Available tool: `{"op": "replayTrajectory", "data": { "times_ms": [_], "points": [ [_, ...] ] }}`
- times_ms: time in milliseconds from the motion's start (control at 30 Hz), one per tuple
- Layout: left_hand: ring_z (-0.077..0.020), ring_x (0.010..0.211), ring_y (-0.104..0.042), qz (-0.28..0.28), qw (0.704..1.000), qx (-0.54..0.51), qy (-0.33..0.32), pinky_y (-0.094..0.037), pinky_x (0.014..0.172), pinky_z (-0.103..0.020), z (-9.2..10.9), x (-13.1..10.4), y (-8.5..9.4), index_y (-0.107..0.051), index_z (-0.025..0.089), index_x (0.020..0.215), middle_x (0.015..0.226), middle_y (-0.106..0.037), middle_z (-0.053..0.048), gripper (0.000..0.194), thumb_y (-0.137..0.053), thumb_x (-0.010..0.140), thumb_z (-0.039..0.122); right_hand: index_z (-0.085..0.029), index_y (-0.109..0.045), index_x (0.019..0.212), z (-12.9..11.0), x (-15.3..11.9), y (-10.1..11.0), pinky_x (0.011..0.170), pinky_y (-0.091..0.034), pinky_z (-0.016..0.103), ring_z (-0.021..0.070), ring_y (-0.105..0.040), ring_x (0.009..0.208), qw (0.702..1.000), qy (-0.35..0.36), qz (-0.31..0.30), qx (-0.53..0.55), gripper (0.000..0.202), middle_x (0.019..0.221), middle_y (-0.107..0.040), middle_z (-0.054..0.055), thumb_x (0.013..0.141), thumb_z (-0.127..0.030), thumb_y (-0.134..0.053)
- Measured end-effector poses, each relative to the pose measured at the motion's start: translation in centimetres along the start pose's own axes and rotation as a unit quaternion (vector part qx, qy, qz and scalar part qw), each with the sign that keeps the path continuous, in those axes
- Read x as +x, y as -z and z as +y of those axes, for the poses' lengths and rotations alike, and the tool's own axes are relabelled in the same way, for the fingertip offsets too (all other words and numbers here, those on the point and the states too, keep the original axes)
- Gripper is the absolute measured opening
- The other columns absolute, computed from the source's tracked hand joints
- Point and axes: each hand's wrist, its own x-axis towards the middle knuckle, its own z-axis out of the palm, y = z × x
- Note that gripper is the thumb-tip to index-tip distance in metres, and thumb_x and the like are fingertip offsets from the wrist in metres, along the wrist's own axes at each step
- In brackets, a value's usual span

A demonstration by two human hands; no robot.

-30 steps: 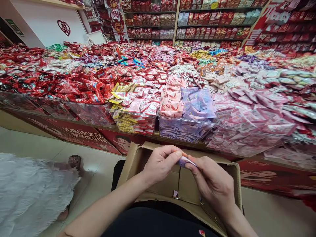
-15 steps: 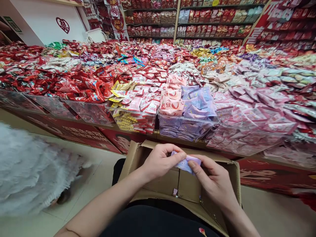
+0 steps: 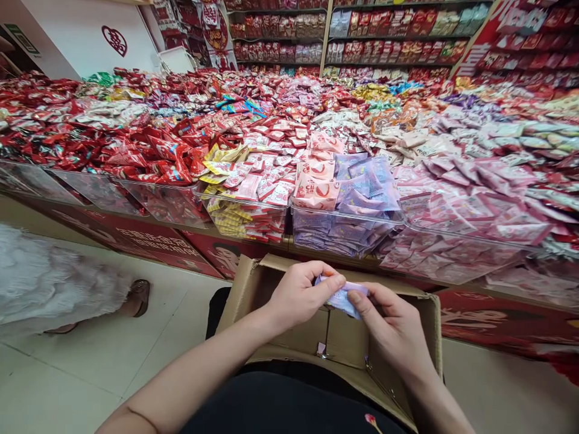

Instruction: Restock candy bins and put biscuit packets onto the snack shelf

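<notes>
A small purple candy packet [image 3: 344,299] is pinched between my two hands above an open cardboard box [image 3: 289,346]. My left hand [image 3: 301,295] holds its left end between thumb and fingers. At its right end, my right hand [image 3: 391,319] grips it the same way. Beyond the box, a clear bin holds purple packets [image 3: 366,187] with pink packets [image 3: 315,181] on its left side. A small light scrap [image 3: 321,348] lies at the bottom of the box.
Clear bins of red packets [image 3: 149,154], yellow and white packets and pale pink packets [image 3: 470,193] line the counter. Shelves [image 3: 280,39] of packets stand behind. At the left, a person in a ruffled white skirt [image 3: 54,277] is on the tiled floor.
The person in the white skirt has shifted left, and a brown shoe now shows. Both my hands still hold the packet, which looks slightly more tilted.
</notes>
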Motion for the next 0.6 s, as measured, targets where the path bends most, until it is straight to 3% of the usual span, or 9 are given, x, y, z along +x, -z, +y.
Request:
{"op": "replayTrajectory", "data": {
  "times_ms": [167,367,500,600],
  "points": [
    [-0.0069,0.051,-0.041,0.061,0.994,-0.090,0.019,-0.033,0.048,-0.019,-0.9,0.2,-0.3,-0.055,0.015,0.073,0.059,-0.047,0.004,0.032,-0.047,0.081,0.045,-0.017,-0.066,0.073,0.1,0.2,-0.1,0.046,-0.039,0.020,0.0109,-0.049,0.051,0.998,-0.051,0.024,0.021,0.026,0.058,-0.058,0.000,0.078,-0.040,-0.056],
    [-0.0072,0.054,-0.049,0.039,0.996,-0.084,-0.010,-0.040,0.049,-0.018,-1.1,0.0,-0.5,-0.056,0.017,0.087,0.065,-0.052,0.004,0.025,-0.057,0.077,0.039,-0.016,-0.062,0.067,0.5,0.5,-0.7,0.047,-0.036,0.021,0.0097,-0.045,0.051,0.986,-0.121,0.028,0.112,0.028,0.056,-0.055,-0.001,0.074,-0.043,-0.059],
    [-0.0074,0.039,-0.050,0.009,0.984,-0.167,0.066,-0.039,0.035,-0.016,-1.9,0.8,-0.6,-0.047,0.018,0.093,0.055,-0.052,0.006,0.027,-0.052,0.079,0.040,-0.016,-0.056,0.060,0.7,1.0,-1.6,0.048,-0.036,0.022,0.0098,-0.044,0.049,0.955,-0.178,0.015,0.235,0.032,0.050,-0.053,-0.001,0.077,-0.044,-0.057],
    [-0.0079,0.036,-0.051,0.010,0.979,-0.184,0.084,-0.041,0.034,-0.015,-2.4,1.3,-0.6,-0.043,0.018,0.100,0.051,-0.055,0.006,0.030,-0.050,0.080,0.039,-0.017,-0.055,0.060,1.0,1.3,-2.1,0.046,-0.035,0.022,0.0094,-0.042,0.046,0.934,-0.200,0.016,0.295,0.031,0.049,-0.051,-0.002,0.075,-0.044,-0.058]
  ]
}}
